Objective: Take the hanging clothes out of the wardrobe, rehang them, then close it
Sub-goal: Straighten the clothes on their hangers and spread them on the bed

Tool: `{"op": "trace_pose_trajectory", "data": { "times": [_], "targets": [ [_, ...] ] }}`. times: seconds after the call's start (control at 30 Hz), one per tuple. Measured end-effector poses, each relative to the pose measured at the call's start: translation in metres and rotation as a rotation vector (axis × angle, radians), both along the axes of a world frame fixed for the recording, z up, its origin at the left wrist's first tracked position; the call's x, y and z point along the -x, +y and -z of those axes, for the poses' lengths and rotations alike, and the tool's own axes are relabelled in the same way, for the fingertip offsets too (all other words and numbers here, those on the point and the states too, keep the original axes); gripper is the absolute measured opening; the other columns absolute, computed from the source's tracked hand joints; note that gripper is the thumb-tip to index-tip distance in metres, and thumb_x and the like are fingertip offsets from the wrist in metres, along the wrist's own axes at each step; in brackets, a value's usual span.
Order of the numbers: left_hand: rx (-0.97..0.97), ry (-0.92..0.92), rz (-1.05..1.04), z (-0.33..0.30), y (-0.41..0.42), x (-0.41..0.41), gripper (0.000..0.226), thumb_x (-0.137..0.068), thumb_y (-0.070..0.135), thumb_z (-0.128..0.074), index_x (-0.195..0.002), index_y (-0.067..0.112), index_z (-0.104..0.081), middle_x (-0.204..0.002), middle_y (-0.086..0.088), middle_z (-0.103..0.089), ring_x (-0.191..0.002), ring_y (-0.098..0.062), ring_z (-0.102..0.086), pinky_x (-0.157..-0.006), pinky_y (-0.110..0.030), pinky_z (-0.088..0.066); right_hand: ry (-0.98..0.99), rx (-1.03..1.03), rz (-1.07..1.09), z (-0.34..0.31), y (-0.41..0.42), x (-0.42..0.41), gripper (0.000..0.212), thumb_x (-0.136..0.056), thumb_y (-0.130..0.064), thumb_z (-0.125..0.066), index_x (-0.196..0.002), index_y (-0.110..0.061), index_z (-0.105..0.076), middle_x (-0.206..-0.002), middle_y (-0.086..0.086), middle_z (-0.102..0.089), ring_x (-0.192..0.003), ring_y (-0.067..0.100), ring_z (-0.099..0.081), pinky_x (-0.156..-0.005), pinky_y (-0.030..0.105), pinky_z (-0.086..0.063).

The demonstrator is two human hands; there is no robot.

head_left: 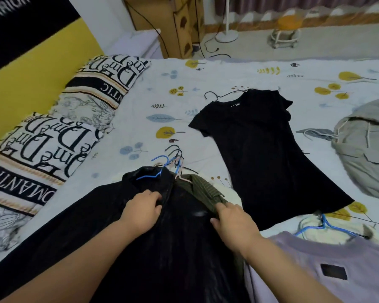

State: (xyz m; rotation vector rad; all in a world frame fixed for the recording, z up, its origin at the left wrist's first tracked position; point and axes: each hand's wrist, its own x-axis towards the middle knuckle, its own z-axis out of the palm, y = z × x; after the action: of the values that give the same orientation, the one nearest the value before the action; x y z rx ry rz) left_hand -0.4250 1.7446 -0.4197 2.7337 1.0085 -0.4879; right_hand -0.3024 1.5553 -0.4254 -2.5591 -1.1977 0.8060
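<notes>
Black, glossy fabric fills the near foreground: a dark jacket (109,226) lies spread on the bed (140,101), and both of the person's hands rest on it. The left hand (141,212) has its fingers curled into a fold of the jacket near its front opening, gripping the cloth. The right hand (233,224) pinches the edge of an olive-green striped garment (202,189) that lies just beside and partly under the jacket. A blue hanger (150,174) sits inside the jacket's collar, and just beyond it a cluster of hanger hooks (175,157), dark, blue and pale pink, pokes out onto the sheet.

To the right of the hands, a lilac top (315,270) with a dark patch lies flat, a second blue hanger (324,226) touching its neckline. Farther out, a black T-shirt (260,154) lies spread in the middle of the bed on a thin wire hanger (214,96). A grey garment (368,145) is bunched at the right edge. Lettered pillows (59,136) line the left side against a yellow wall (37,62). Beyond the bed stand a wooden cabinet (162,18), a white fan base (227,36) and an orange-topped stool (288,29).
</notes>
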Motion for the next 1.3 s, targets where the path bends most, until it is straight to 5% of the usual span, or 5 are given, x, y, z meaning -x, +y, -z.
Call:
{"op": "trace_pose_trajectory", "data": {
  "times": [0.4, 0.73, 0.97, 1.13, 1.3],
  "targets": [
    [-0.051, 0.111, -0.186, 0.051, 0.110, 0.071, 0.055, -0.101, 0.033, -0.024, -0.149, 0.012, -0.006, -0.158, -0.006, -0.002, -0.145, -0.024, -0.007, -0.116, -0.043, -0.020, -0.059, 0.055, 0.101, 0.044, 0.078, 0.036, 0.055, -0.098, -0.040, -0.038, -0.143, -0.013, -0.022, -0.136, 0.012, -0.043, -0.125, 0.028, -0.041, -0.102, 0.039, -0.036],
    [0.019, -0.158, -0.276, 0.075, 0.128, 0.094, 0.076, -0.095, 0.038, -0.044, -0.149, 0.009, 0.000, -0.157, -0.010, -0.002, -0.145, -0.023, -0.006, -0.118, -0.043, -0.015, -0.261, -0.313, 0.401, 0.031, 0.076, 0.072, 0.017, -0.091, -0.038, -0.055, -0.092, -0.022, -0.051, -0.089, -0.006, -0.060, -0.092, 0.019, -0.058, -0.076, 0.032, -0.040],
    [-0.036, -0.428, -0.204, 0.011, 0.142, 0.140, 0.069, -0.093, 0.023, -0.052, -0.149, 0.016, -0.012, -0.157, -0.004, -0.013, -0.145, -0.022, -0.013, -0.118, -0.040, -0.015, -0.335, -0.504, 0.351, -0.018, 0.063, 0.095, 0.043, -0.047, -0.020, -0.092, -0.059, -0.024, -0.051, -0.046, -0.009, -0.046, -0.046, 0.010, -0.055, -0.045, 0.013, -0.026],
    [-0.046, -0.501, -0.139, -0.057, 0.149, 0.154, 0.026, -0.086, 0.003, -0.052, -0.110, 0.014, -0.055, -0.104, -0.004, -0.057, -0.109, -0.030, -0.053, -0.088, -0.035, -0.039, -0.315, -0.624, 0.424, -0.063, 0.050, 0.110, 0.038, -0.056, -0.037, -0.083, -0.067, -0.029, -0.048, -0.044, -0.019, -0.027, -0.081, 0.013, -0.048, -0.041, 0.002, -0.018],
    [-0.042, -0.390, -0.064, -0.132, 0.137, 0.191, 0.015, -0.090, 0.017, -0.049, -0.077, 0.024, -0.045, -0.083, 0.005, -0.056, -0.083, -0.015, -0.053, -0.070, -0.030, -0.041, -0.146, -0.578, 0.483, -0.109, 0.031, 0.131, 0.041, -0.067, -0.030, -0.080, -0.055, -0.040, -0.042, -0.051, -0.022, -0.052, -0.045, 0.007, -0.042, -0.047, 0.011, -0.029]
  ]
}}
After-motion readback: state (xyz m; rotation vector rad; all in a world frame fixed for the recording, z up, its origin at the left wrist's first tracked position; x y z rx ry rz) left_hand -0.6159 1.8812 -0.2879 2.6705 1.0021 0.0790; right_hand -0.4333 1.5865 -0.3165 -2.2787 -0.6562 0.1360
